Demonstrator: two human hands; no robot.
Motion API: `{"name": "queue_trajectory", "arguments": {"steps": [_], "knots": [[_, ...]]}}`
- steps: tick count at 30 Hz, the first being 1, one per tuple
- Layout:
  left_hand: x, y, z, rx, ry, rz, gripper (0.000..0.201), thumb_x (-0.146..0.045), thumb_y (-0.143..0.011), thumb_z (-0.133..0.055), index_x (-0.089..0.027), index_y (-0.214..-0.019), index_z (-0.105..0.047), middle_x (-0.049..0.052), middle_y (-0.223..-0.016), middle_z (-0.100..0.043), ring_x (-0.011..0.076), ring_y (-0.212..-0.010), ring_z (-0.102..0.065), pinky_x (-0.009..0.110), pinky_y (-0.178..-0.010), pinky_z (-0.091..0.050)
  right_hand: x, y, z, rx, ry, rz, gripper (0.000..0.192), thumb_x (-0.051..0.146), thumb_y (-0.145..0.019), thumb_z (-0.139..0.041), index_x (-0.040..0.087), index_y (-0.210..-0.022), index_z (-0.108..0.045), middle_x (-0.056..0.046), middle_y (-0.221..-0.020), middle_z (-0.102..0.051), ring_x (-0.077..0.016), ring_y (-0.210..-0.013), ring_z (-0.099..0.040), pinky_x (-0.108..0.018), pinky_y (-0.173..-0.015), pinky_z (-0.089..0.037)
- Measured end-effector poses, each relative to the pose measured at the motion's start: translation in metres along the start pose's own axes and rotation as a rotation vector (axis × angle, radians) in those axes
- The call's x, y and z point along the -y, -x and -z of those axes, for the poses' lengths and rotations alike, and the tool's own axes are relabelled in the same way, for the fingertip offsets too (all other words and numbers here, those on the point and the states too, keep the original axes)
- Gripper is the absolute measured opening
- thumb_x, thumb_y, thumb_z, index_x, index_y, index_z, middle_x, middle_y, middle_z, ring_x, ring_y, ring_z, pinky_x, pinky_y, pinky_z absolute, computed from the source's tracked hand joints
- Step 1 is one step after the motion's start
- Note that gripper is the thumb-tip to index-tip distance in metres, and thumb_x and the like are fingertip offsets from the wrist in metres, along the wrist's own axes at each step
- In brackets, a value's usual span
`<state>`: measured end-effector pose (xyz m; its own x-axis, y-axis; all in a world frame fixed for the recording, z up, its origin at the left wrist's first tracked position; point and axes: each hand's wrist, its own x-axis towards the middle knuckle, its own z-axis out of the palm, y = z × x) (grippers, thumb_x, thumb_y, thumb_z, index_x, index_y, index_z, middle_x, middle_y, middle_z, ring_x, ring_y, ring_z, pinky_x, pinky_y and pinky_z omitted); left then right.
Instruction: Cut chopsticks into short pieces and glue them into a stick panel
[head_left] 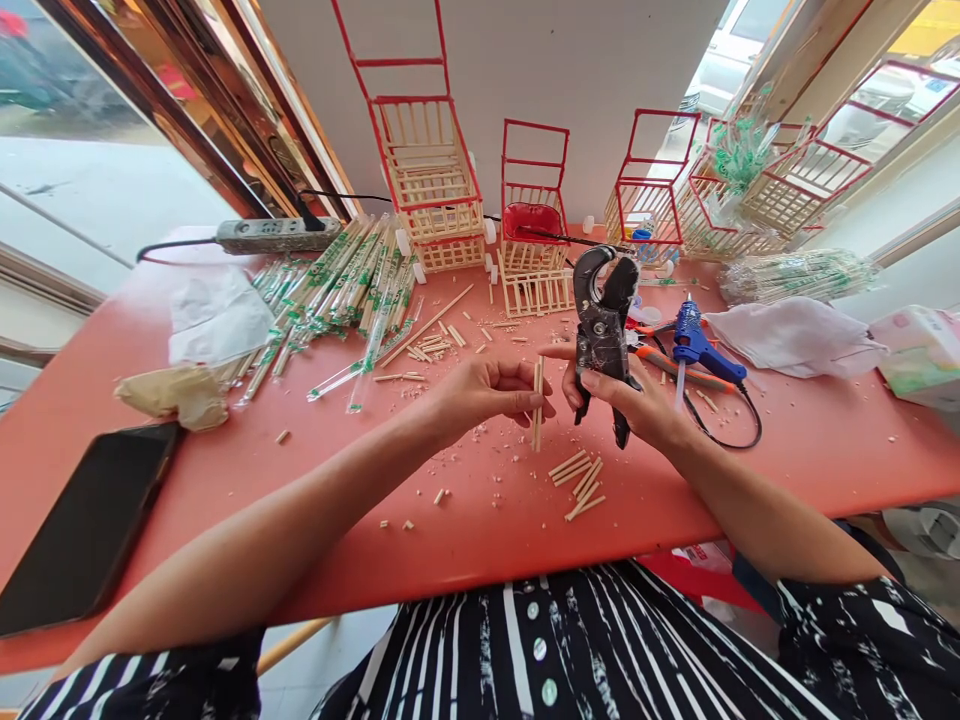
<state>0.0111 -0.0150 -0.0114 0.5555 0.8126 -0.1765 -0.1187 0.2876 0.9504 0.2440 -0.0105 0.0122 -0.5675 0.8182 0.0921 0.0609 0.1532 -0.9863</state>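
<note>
The left hand [487,392] pinches a few short wooden sticks [538,403] between thumb and fingertips and holds them standing up, just above the red table [465,530]. The right hand [626,400] is wrapped tight around the handles of a dark metal cutter [602,330], with the pointing finger stretched out toward the sticks. The cutter's curved jaws point up and look closed.

What could go wrong? The sticks are thin and held only at the tips of the fingers, so one could slip out and drop onto the pile of cut pieces [579,480] right below. The cutter is sharp and sits very close to the left fingers (they are almost touching it), so a quick squeeze could nip a fingertip. A snipped bit could also fly off, like the little crumbs of wood already all over the table. The blue glue gun [694,345] lies just beside the right hand, and its black cord loops near the wrist, so an arm could snag it.

Some things are hard to see. I cannot count the sticks in the pinch, because they sit tight together. The right palm hides the lower handles. The orange pliers [660,362] are partly tucked behind the cutter. The stick cages [431,180] at the back are cut off at the top.
</note>
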Motion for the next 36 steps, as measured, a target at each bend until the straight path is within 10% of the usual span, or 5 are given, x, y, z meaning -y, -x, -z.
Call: {"name": "queue_trajectory", "arguments": {"steps": [15, 36], "knots": [[-0.004, 0.002, 0.002, 0.018, -0.015, 0.014, 0.034, -0.037, -0.074, -0.094, -0.014, -0.095, -0.082, 0.011, -0.086, -0.083, 0.0173, -0.076, -0.075, 0.024, -0.066, -0.057, -0.003, 0.001, 0.000, 0.030, 0.079, -0.051, 0.045, 0.054, -0.096, -0.063, 0.014, -0.115, -0.074, -0.002, -0.077, -0.061, -0.0159, -0.071, -0.061, -0.030, -0.066, -0.054], [-0.012, -0.007, -0.025, -0.415, 0.197, -0.263, 0.031, -0.037, -0.073, -0.094, -0.013, -0.087, -0.080, 0.011, -0.092, -0.083, 0.0165, -0.080, -0.076, 0.028, -0.079, -0.059, -0.007, -0.003, -0.008, -0.060, 0.087, -0.144, 0.039, 0.057, -0.092, -0.070, 0.019, -0.093, -0.062, 0.002, -0.072, -0.056, -0.0135, -0.062, -0.058, -0.028, -0.057, -0.053]]}}
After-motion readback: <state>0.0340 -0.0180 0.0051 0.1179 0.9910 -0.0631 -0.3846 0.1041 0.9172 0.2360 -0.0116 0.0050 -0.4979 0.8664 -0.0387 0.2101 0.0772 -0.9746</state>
